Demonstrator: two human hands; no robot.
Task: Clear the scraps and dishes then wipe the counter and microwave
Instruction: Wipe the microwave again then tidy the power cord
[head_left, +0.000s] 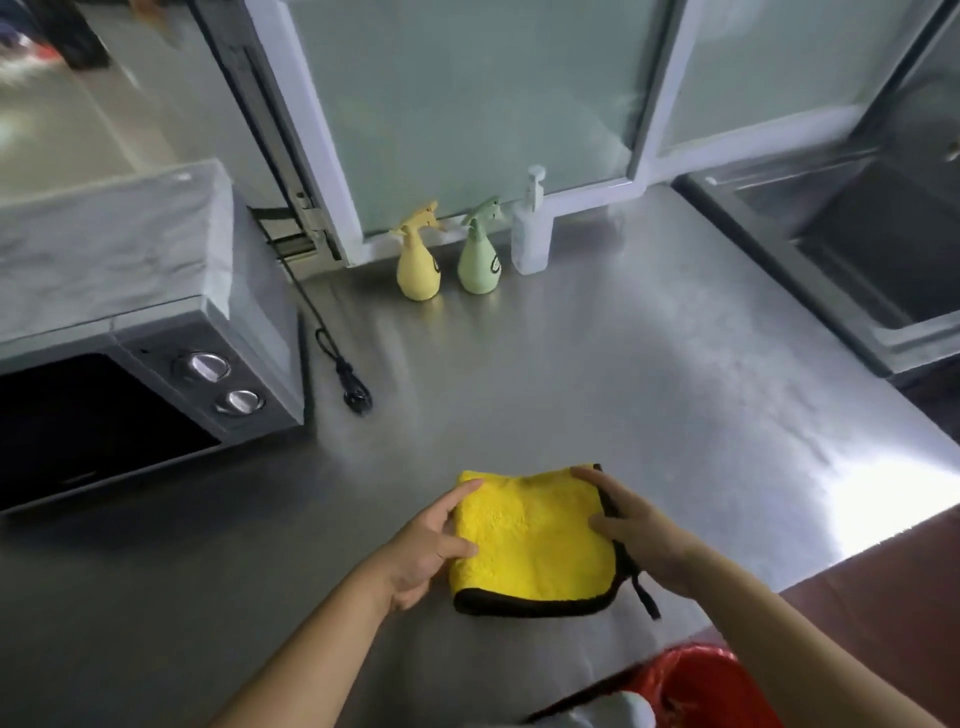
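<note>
Left hand (427, 551) flat and open against the cloth's left edge, right hand (631, 525) spread over the right edge, pinning rather than gripping, probably to square the fold. Yellow cloth (530, 551) folded flat on the steel counter (623, 374), near the front edge; nearly square, long axis hard to tell, black hem toward the body. Microwave (130, 364) well apart, left; spray bottles (418, 260) beyond.

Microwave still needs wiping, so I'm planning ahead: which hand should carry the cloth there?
Probably the left hand: it rests on the yellow cloth on the side facing the microwave.
</note>
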